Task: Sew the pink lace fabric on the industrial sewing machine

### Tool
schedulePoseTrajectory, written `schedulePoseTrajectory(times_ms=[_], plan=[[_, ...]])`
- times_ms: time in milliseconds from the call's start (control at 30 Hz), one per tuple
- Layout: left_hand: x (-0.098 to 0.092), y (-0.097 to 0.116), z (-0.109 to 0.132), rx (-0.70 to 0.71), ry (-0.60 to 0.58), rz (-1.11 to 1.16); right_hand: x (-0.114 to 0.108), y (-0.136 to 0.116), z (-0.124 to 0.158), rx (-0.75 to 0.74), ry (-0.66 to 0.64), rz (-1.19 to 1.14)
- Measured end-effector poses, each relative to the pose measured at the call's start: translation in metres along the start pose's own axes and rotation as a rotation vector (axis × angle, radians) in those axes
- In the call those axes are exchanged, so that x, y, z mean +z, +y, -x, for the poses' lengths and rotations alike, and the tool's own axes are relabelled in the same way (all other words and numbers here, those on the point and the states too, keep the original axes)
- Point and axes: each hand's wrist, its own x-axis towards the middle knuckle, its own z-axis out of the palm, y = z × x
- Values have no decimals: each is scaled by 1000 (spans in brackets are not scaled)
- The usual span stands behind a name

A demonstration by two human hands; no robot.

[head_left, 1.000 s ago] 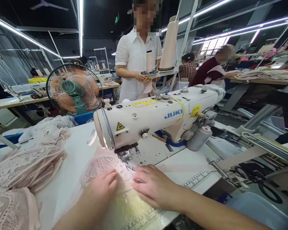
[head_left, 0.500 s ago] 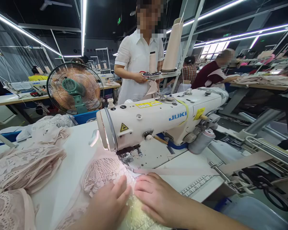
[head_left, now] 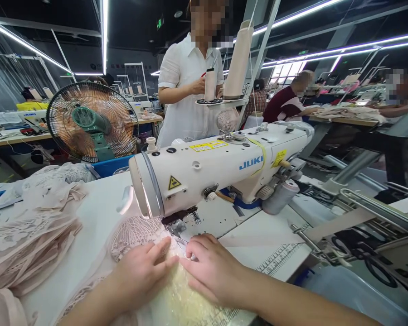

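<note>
A pale pink lace piece [head_left: 136, 233] lies on the white table under the needle of a white JUKI sewing machine [head_left: 217, 165]. My left hand [head_left: 141, 271] rests flat on the lace, fingers stretched toward the presser foot [head_left: 177, 227]. My right hand [head_left: 214, 269] lies beside it, fingers flat and pressing the fabric edge just in front of the foot. A beige elastic strip [head_left: 258, 240] runs from the needle area to the right across the table.
A stack of lace pieces [head_left: 27, 240] sits at the left. An orange-bladed fan [head_left: 91, 121] stands behind the table. A person in a white shirt [head_left: 187, 90] stands behind the machine at the thread cones [head_left: 238, 61]. Other people work at tables at the right.
Both my hands have slid forward, closer to the presser foot, with the lace. The standing person has raised a hand to the small thread cone.
</note>
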Motion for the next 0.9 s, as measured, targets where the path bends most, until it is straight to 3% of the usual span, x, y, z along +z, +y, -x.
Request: schedulePoseTrajectory(times_ms=[267,500,600,900], plan=[[-8,-21,-12,75,-1,-22,10,-5,-19,93,112,27],[-10,12,-18,14,58,-252,21,-6,-23,185,167,-13],[-7,16,-15,14,79,-281,23,-6,-23,182,170,10],[-5,-20,-13,-3,3,-111,24,-4,-21,173,222,-29]])
